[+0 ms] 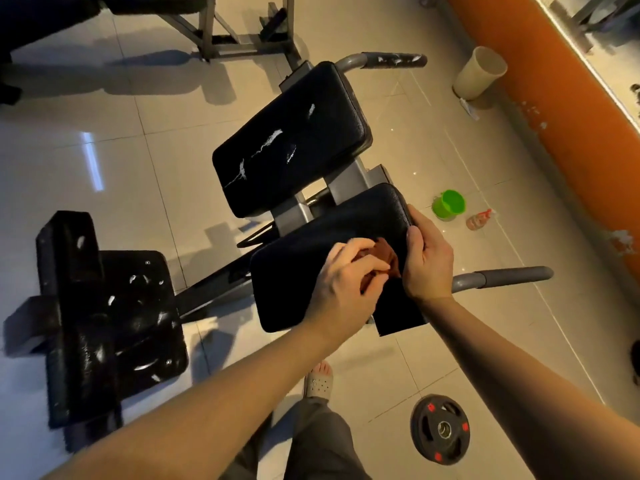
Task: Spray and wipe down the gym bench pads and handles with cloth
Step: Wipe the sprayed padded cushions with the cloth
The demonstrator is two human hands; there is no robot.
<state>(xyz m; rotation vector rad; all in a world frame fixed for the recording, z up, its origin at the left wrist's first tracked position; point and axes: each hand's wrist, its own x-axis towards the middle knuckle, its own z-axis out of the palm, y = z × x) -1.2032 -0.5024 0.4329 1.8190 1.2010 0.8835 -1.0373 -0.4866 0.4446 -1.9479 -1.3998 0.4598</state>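
Note:
Two black bench pads stand on a grey frame: a far pad (294, 140) streaked with white foam and a near pad (311, 265). My left hand (346, 282) grips a brown cloth (384, 252) on top of the near pad. My right hand (426, 261) holds that pad's right edge, fingers curled over it. A grey handle (502, 277) sticks out to the right of the near pad. Another handle (391, 60) with white foam on its grip lies beyond the far pad. A small spray bottle (479, 220) lies on the floor at right.
A black footplate with roller pads (104, 323), foam-flecked, sits at lower left. A green cup (448, 204), a beige bin (479, 77) and a weight plate (440, 429) are on the tiled floor. An orange wall (554, 116) runs along the right. Another machine's frame (214, 29) stands behind.

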